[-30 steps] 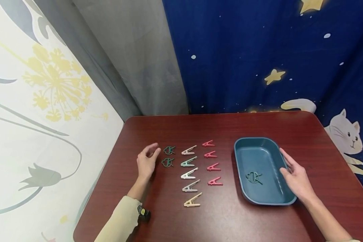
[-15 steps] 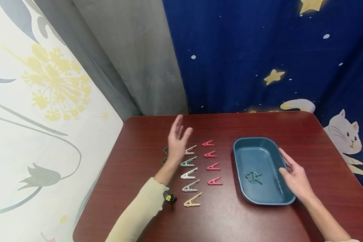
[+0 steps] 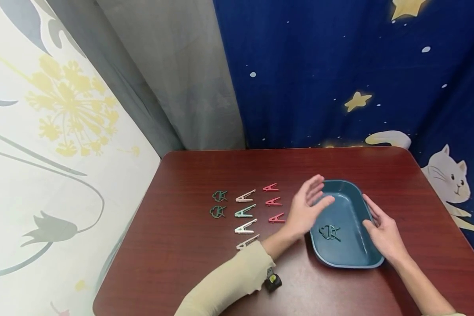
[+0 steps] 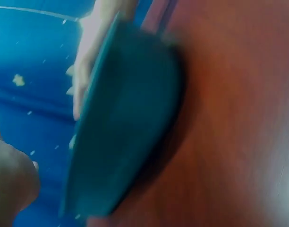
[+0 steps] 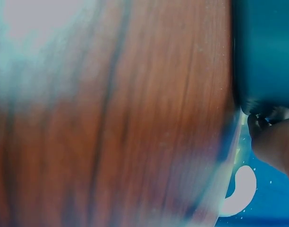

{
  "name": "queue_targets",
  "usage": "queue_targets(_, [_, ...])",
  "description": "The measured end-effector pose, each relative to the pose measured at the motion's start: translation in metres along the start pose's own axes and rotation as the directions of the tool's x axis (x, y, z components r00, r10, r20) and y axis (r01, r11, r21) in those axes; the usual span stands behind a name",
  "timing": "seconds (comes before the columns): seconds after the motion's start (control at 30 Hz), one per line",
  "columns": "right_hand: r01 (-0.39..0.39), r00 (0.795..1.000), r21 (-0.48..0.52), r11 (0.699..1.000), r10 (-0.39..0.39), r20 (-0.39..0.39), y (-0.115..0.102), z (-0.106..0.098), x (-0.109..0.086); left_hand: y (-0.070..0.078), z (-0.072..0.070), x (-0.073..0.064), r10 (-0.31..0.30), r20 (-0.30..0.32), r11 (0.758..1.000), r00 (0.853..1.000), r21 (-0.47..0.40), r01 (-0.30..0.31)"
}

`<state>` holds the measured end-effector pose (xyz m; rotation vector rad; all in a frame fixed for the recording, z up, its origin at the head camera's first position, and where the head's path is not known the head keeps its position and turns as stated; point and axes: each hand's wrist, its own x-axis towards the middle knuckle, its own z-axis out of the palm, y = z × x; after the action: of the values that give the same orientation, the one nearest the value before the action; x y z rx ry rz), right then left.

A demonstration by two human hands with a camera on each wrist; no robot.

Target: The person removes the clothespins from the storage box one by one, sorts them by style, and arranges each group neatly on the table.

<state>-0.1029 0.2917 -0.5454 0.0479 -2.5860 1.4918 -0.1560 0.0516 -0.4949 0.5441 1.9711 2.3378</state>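
Observation:
My left hand [image 3: 305,210] is over the left rim of the blue-green plastic basin [image 3: 351,228], its fingers stretched out and nothing visible in them. My right hand [image 3: 385,232] grips the basin's right rim, thumb on the inner side. Inside the basin lies a green round wire-like clip [image 3: 329,232]. Two similar green clips, one upper [image 3: 220,196] and one lower [image 3: 217,212], lie on the table at left. A column of pale clothespins [image 3: 245,227] and a column of red clothespins [image 3: 276,218] stand between. In the left wrist view, the basin's side wall [image 4: 130,104] looks blurred.
The dark red wooden table [image 3: 181,254] ends at a blue starry curtain [image 3: 320,79] behind. My left sleeve [image 3: 237,274] and forearm cover the lower ends of both clothespin columns. A small black device [image 3: 273,282] sits on the left wrist.
My left hand has swung rightward from beside the green clips, across the clothespins, to the basin. The right hand keeps its hold on the rim. The clips and visible clothespins stay put.

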Motion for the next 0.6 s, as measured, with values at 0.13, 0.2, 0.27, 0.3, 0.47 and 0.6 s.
queue_targets(0.13, [0.001, 1.000, 0.010, 1.000, -0.001, 0.002, 0.001, 0.001, 0.000, -0.012, 0.024, -0.012, -0.095, -0.057, 0.992, 0.994, -0.084, 0.090])
queue_targets(0.2, [0.000, 1.000, 0.010, 1.000, 0.000, 0.000, 0.001, 0.001, 0.000, -0.015, 0.034, -0.017, -0.124, -0.118, 0.988, 0.985, -0.104, 0.112])
queue_targets(0.27, [-0.003, 1.000, 0.003, 1.000, 0.003, 0.000, 0.001, 0.001, 0.000, -0.015, 0.043, -0.021, -0.157, -0.183, 0.985, 0.970, -0.101, 0.141])
queue_targets(0.3, [-0.006, 1.000, -0.003, 1.000, 0.006, 0.000, 0.001, 0.000, 0.000, -0.015, 0.047, -0.023, -0.174, -0.212, 0.984, 0.962, -0.085, 0.159])
queue_targets(0.47, [0.002, 1.000, -0.004, 1.000, -0.002, 0.002, 0.002, -0.002, -0.001, -0.010, 0.065, -0.033, -0.288, -0.314, 0.944, 0.905, 0.066, 0.323])
queue_targets(0.6, [0.030, 1.000, 0.019, 0.999, -0.030, 0.000, 0.003, -0.002, -0.001, -0.012, 0.077, -0.038, -0.367, -0.394, 0.875, 0.842, 0.161, 0.457])
